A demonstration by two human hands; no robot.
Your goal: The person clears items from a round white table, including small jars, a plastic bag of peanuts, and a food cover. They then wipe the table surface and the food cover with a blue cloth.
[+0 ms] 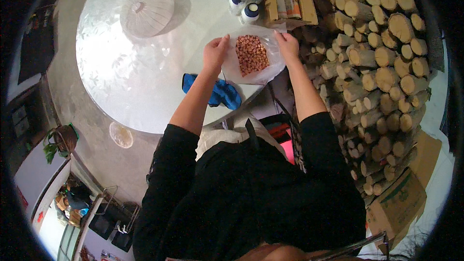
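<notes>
A clear plastic bag (232, 70) lies spread at the table's right edge, with a heap of shelled reddish peanuts (252, 55) in it. My left hand (214, 52) pinches the bag's left side between thumb and fingers. On the opposite side, my right hand (289, 47) grips the upper right edge of the plastic. Below the bag and partly behind my left forearm is a blue cloth item (226, 94) with dark trim, perhaps a glove or sleeve.
The round table (145, 90) has a glossy cover. On it stand a mesh food cover (146, 12), several dark-capped white bottles (250, 11) and a wooden box (308, 3). Stacked cut logs (377, 54) and a cardboard box (397, 203) fill the right. A basket (66, 138) sits at left.
</notes>
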